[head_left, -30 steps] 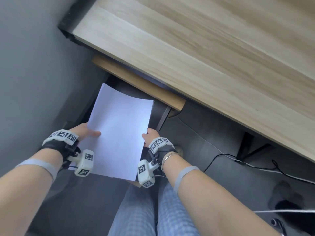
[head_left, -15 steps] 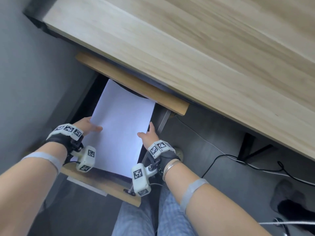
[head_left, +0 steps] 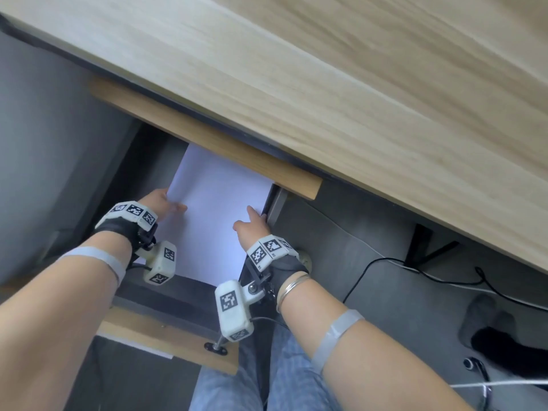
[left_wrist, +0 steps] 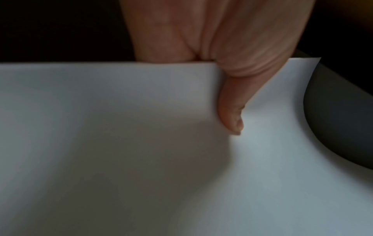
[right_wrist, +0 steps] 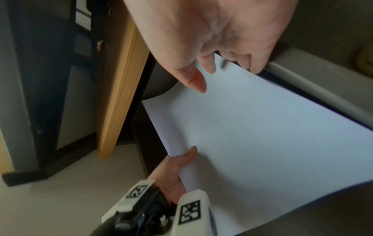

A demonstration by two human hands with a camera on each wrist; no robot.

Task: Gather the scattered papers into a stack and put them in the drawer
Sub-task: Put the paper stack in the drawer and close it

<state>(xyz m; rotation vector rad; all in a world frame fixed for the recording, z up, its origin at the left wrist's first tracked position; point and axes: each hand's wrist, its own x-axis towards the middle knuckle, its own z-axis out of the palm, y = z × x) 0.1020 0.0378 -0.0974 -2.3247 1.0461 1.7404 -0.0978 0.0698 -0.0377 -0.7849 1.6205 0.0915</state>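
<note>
A stack of white papers [head_left: 213, 215] lies low inside the open drawer, its far end under the wooden rail [head_left: 207, 137] below the desk top. My left hand [head_left: 166, 203] grips the stack's left edge, with the thumb [left_wrist: 232, 111] on top and the fingers hidden beneath the papers [left_wrist: 141, 143]. My right hand [head_left: 252, 223] holds the right edge close to the drawer's grey side wall [head_left: 277, 203]. Its thumb [right_wrist: 199, 84] touches the top sheet [right_wrist: 252, 135] and its fingers curl at the edge. The drawer's wooden front panel [head_left: 166, 342] is nearest me.
The light wooden desk top [head_left: 326, 99] overhangs the drawer. A grey wall [head_left: 44, 143] stands at the left. Black cables [head_left: 385, 262] and dark shoes [head_left: 489, 336] lie on the grey floor at the right. My legs in blue trousers [head_left: 267, 381] are just behind the drawer front.
Both hands have carried the paper stack forward and down into the drawer. Its far end has slid under the wooden rail, and the drawer front has come into view.
</note>
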